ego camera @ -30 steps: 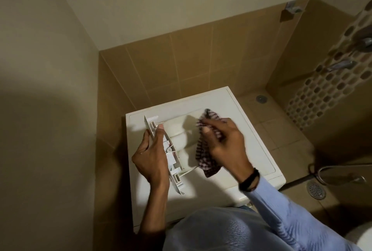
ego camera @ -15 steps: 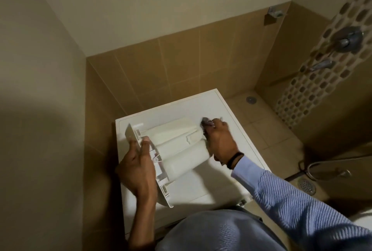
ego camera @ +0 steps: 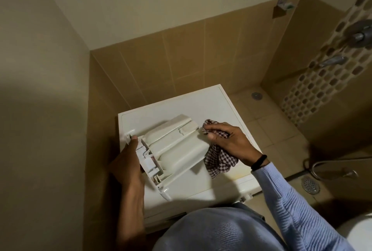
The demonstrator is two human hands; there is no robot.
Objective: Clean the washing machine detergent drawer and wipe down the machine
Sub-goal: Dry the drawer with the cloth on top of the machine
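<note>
A white detergent drawer (ego camera: 175,148) lies upside down over the top of the white washing machine (ego camera: 217,105), its front panel toward the left. My left hand (ego camera: 128,162) grips that front panel end. My right hand (ego camera: 227,140) holds a dark checked cloth (ego camera: 218,160) against the drawer's far right end, with part of the cloth hanging below my palm. The machine's front face is hidden under my body.
Tan tiled walls close in behind and to the left of the machine. To the right lies a tiled shower floor with a round drain (ego camera: 311,185), a hose (ego camera: 332,165) and wall taps (ego camera: 360,35). A white rim (ego camera: 360,230) shows at bottom right.
My right hand has slid the cloth from the drawer's back corner down along its right end, and more of the cloth now hangs loose. My left hand keeps its hold.
</note>
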